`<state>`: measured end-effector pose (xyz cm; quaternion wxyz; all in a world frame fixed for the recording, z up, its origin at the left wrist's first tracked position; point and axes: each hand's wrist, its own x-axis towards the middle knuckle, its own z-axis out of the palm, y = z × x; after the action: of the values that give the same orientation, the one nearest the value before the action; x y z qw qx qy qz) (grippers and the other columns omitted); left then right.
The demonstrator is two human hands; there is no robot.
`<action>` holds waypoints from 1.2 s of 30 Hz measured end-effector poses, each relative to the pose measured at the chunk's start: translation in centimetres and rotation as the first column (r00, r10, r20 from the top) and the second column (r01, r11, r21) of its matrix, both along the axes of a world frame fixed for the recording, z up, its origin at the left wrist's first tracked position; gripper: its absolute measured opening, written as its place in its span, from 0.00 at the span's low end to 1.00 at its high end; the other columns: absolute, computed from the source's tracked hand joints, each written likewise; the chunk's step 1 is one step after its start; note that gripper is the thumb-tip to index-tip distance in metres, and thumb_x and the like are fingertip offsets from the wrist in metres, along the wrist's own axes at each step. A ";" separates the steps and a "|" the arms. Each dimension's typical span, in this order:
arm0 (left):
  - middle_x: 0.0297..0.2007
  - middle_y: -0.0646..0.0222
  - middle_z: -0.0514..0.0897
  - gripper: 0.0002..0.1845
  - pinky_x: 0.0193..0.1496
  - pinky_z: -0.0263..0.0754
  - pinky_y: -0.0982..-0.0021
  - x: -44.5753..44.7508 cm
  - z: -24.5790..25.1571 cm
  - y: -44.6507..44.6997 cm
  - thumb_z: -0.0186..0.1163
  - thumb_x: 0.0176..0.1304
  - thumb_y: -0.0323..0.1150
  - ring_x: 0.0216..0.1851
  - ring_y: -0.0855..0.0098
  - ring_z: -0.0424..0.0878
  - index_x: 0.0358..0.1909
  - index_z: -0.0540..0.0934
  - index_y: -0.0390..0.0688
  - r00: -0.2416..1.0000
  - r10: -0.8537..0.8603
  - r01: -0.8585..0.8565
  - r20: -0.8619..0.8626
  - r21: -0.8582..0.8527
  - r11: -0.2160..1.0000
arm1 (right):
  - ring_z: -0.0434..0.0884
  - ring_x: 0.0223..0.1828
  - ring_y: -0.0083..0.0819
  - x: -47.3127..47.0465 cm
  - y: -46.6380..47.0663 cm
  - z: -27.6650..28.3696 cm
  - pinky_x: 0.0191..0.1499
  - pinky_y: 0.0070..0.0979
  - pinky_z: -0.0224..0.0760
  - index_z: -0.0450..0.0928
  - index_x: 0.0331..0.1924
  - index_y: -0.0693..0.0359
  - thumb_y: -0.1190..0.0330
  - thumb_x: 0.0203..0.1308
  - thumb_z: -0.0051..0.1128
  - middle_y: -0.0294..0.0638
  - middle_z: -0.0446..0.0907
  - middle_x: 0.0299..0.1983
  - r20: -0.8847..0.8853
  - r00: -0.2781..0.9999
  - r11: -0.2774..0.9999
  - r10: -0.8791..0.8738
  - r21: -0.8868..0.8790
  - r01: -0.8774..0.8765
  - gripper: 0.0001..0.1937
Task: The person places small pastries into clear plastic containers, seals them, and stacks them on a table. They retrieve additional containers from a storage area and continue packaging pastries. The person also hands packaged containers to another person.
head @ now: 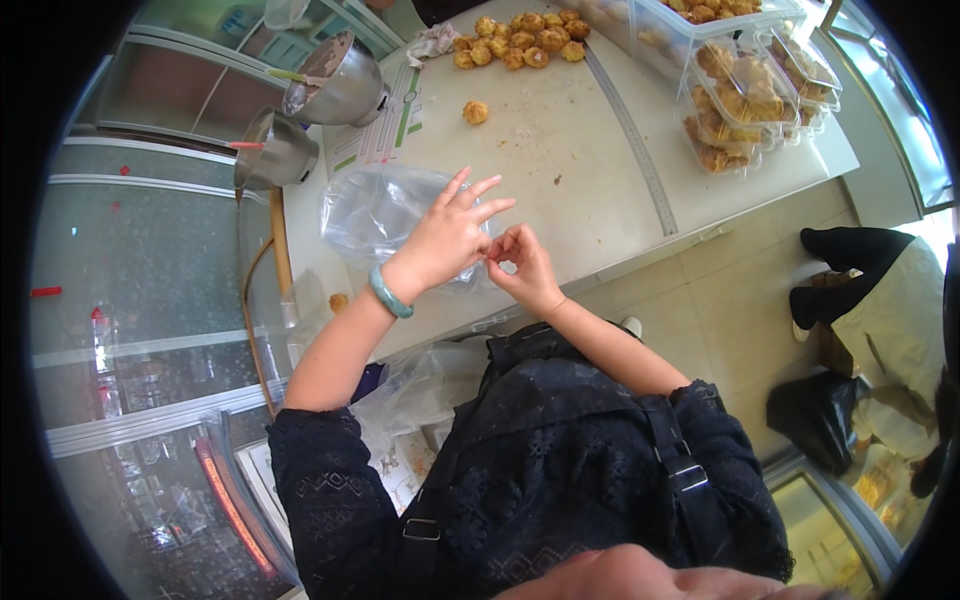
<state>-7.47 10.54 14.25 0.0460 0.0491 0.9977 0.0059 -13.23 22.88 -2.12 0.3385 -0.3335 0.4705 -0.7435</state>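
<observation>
A clear plastic bag (375,206) lies puffed out on the work table (570,157), partly under my left hand (448,234). That hand wears a green bangle (390,292); its thumb and index finger pinch at the bag's near edge while the other fingers spread upward. My right hand (529,270) pinches beside it, thumb and index finger forming a ring, and the fingertips of both hands meet. The bit of film between them is too small to see clearly. A single cream puff shell (475,112) sits beyond the bag.
Two steel mixing bowls (352,82) stand at the left, each with a spatula handle showing. Several puff shells (525,37) are piled at the back. A steel ruler (630,135) crosses the table. Filled clear boxes (739,90) stack at right. Another person (885,292) is nearby.
</observation>
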 end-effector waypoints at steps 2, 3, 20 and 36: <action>0.65 0.76 0.78 0.01 0.83 0.45 0.49 -0.4 0.0 -0.4 0.72 0.45 0.32 0.76 0.63 0.60 0.21 0.88 0.50 0.997 -0.043 0.042 0.058 0.018 0.999 | 0.81 0.44 0.23 0.2 -0.1 -0.1 0.52 0.25 0.79 0.63 0.42 0.62 0.84 0.58 0.62 0.37 0.74 0.40 0.064 0.998 1.000 0.006 -0.001 -0.006 0.17; 0.65 0.76 0.78 0.02 0.83 0.45 0.49 -0.6 0.0 -0.6 0.72 0.44 0.31 0.77 0.64 0.60 0.22 0.88 0.50 0.994 -0.086 0.086 0.064 -0.002 0.996 | 0.81 0.45 0.23 0.3 -0.3 -0.2 0.52 0.25 0.79 0.63 0.42 0.61 0.84 0.59 0.61 0.37 0.74 0.40 0.095 0.995 1.000 0.006 -0.001 -0.006 0.17; 0.63 0.77 0.79 0.06 0.84 0.45 0.50 -1.3 -0.2 -1.8 0.70 0.39 0.29 0.75 0.67 0.63 0.20 0.84 0.52 0.967 -0.230 0.231 0.110 0.001 0.973 | 0.84 0.34 0.32 -0.2 -0.5 0.4 0.42 0.28 0.78 0.67 0.37 0.60 0.79 0.54 0.66 0.39 0.80 0.32 -0.317 0.937 0.988 -0.149 -0.014 0.153 0.15; 0.64 0.76 0.77 0.08 0.84 0.46 0.50 -0.8 0.0 -1.5 0.70 0.39 0.28 0.75 0.68 0.64 0.25 0.84 0.50 0.939 -0.334 0.337 0.087 -0.017 0.941 | 0.87 0.43 0.31 -0.6 -0.4 -0.5 0.50 0.29 0.81 0.69 0.43 0.63 0.76 0.57 0.69 0.41 0.83 0.40 -0.310 0.951 0.997 -0.017 0.070 0.041 0.17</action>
<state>-8.27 9.04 14.20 0.0886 0.2173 0.9719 -0.0158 -13.87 22.51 -2.65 0.2621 -0.4257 0.5505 -0.6686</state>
